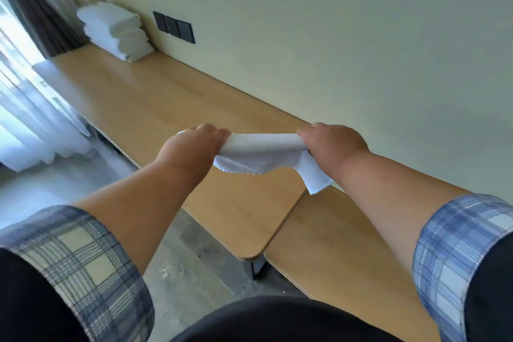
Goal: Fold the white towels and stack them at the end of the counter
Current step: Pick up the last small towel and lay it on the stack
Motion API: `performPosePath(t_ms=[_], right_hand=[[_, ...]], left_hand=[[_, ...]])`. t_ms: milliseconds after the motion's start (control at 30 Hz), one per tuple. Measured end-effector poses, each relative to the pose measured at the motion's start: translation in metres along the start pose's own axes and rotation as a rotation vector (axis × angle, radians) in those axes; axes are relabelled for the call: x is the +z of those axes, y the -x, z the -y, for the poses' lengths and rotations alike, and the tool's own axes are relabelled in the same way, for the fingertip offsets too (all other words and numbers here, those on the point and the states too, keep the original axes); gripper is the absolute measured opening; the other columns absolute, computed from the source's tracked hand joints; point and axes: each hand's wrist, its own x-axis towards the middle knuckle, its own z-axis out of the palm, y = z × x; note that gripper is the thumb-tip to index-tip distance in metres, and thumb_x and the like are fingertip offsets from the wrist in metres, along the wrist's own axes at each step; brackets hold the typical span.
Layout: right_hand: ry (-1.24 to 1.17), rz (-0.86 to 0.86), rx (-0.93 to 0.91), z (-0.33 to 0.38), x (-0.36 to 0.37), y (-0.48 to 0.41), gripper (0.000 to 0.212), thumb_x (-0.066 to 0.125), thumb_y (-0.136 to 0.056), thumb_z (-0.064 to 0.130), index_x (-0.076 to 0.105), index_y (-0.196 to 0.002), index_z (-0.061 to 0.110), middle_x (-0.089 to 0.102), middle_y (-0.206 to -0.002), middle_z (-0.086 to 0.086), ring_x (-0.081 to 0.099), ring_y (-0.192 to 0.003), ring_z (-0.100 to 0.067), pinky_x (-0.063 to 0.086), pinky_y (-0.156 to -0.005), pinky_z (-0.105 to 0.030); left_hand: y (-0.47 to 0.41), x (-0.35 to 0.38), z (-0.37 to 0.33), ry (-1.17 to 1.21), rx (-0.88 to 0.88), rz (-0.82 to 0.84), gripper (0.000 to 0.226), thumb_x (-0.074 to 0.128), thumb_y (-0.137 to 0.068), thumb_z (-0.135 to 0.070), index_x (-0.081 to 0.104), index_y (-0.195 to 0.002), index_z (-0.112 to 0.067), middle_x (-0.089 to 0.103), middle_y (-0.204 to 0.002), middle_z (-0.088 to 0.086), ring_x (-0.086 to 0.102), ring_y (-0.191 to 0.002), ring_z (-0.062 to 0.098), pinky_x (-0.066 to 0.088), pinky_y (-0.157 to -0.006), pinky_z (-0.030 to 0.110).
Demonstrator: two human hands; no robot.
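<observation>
A small white towel (263,151) is stretched between my two hands above the wooden counter (155,103). My left hand (198,144) grips its left end with curled fingers. My right hand (331,143) grips the right end, and a loose corner hangs down below that wrist. A stack of folded white towels (115,30) sits at the far end of the counter, against the wall and near the dark curtain.
A second wooden table (341,233) butts against the counter at the lower right. Dark wall switches (173,26) are on the pale wall behind the stack. A dark curtain (36,8) and sheer curtains hang at the left. Grey floor runs along the counter's front edge.
</observation>
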Motion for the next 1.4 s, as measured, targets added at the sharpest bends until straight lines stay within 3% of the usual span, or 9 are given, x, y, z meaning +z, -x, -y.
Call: performPosePath(t_ms=[100, 267, 367, 467, 633, 833, 1167, 1300, 1400], right_hand=[[-0.017, -0.008, -0.024, 0.078, -0.017, -0.041, 0.026, 0.053, -0.083, 0.011, 0.05, -0.105, 0.024, 0.052, -0.095, 0.001, 0.052, -0.075, -0.027, 0.037, -0.062, -0.033], [-0.033, -0.019, -0.052, 0.211, -0.046, -0.11, 0.022, 0.055, -0.085, 0.013, 0.051, -0.103, 0.024, 0.044, -0.086, 0.003, 0.053, -0.073, -0.029, 0.04, -0.06, -0.032], [-0.039, -0.036, -0.075, 0.274, -0.065, -0.151, 0.015, 0.053, -0.088, 0.014, 0.05, -0.1, 0.023, 0.052, -0.091, 0.0, 0.051, -0.07, -0.028, 0.039, -0.059, -0.031], [-0.049, -0.048, -0.109, 0.32, -0.081, -0.193, 0.01, 0.048, -0.096, 0.025, 0.053, -0.103, 0.02, 0.057, -0.1, -0.004, 0.052, -0.074, -0.03, 0.039, -0.061, -0.032], [-0.073, -0.07, -0.178, 0.375, -0.094, -0.269, 0.017, 0.048, -0.099, 0.032, 0.056, -0.105, 0.019, 0.057, -0.1, -0.005, 0.06, -0.085, -0.033, 0.049, -0.071, -0.037], [-0.131, -0.095, -0.268, 0.42, -0.079, -0.386, 0.025, 0.049, -0.098, 0.041, 0.058, -0.107, 0.019, 0.058, -0.097, -0.005, 0.06, -0.082, -0.034, 0.049, -0.07, -0.038], [-0.218, -0.119, -0.422, 0.51, -0.086, -0.61, 0.028, 0.053, -0.096, 0.046, 0.06, -0.097, 0.019, 0.048, -0.08, 0.002, 0.052, -0.074, -0.028, 0.039, -0.062, -0.034], [-0.189, -0.11, -0.38, 0.545, -0.081, -0.683, 0.024, 0.049, -0.095, 0.047, 0.052, -0.089, 0.024, 0.052, -0.078, 0.002, 0.053, -0.071, -0.025, 0.041, -0.06, -0.034], [-0.206, -0.105, -0.293, 0.565, -0.076, -0.731, 0.021, 0.048, -0.095, 0.047, 0.047, -0.086, 0.028, 0.047, -0.076, 0.007, 0.05, -0.07, -0.024, 0.035, -0.059, -0.033]], left_hand=[[0.02, 0.003, 0.084, -0.017, -0.03, 0.027, 0.077, 0.059, -0.08, -0.002, 0.03, -0.142, -0.038, 0.047, -0.13, -0.007, 0.058, -0.111, 0.023, 0.054, -0.086, 0.04], [0.049, -0.003, 0.23, -0.092, -0.096, 0.032, 0.077, 0.065, -0.078, -0.004, 0.03, -0.141, -0.033, 0.047, -0.127, -0.004, 0.058, -0.113, 0.023, 0.053, -0.089, 0.039], [0.062, -0.005, 0.305, -0.136, -0.103, 0.034, 0.086, 0.067, -0.078, -0.006, 0.021, -0.147, -0.03, 0.045, -0.133, -0.005, 0.056, -0.12, 0.019, 0.05, -0.095, 0.034], [0.067, -0.006, 0.368, -0.118, -0.164, -0.003, 0.087, 0.067, -0.078, -0.004, 0.024, -0.147, -0.032, 0.047, -0.135, -0.009, 0.059, -0.115, 0.016, 0.052, -0.087, 0.031], [0.049, 0.008, 0.456, -0.073, -0.22, -0.022, 0.065, 0.063, -0.075, 0.003, 0.043, -0.124, -0.034, 0.057, -0.116, -0.009, 0.066, -0.093, 0.017, 0.045, -0.064, 0.028], [-0.008, 0.023, 0.553, -0.149, -0.24, -0.009, 0.061, 0.062, -0.078, 0.0, 0.044, -0.124, -0.036, 0.057, -0.114, -0.012, 0.066, -0.094, 0.015, 0.056, -0.07, 0.034], [-0.113, 0.05, 0.73, -0.094, -0.378, 0.069, 0.064, 0.061, -0.074, 0.0, 0.044, -0.121, -0.039, 0.053, -0.11, -0.011, 0.064, -0.09, 0.02, 0.04, -0.055, 0.03], [-0.155, 0.071, 0.808, -0.042, -0.319, 0.086, 0.067, 0.065, -0.069, -0.008, 0.042, -0.119, -0.046, 0.049, -0.099, -0.013, 0.059, -0.078, 0.019, 0.032, -0.049, 0.027], [-0.198, 0.09, 0.871, 0.004, -0.231, 0.037, 0.052, 0.058, -0.082, -0.015, 0.045, -0.119, -0.05, 0.054, -0.1, -0.012, 0.062, -0.081, 0.017, 0.04, -0.058, 0.029]])
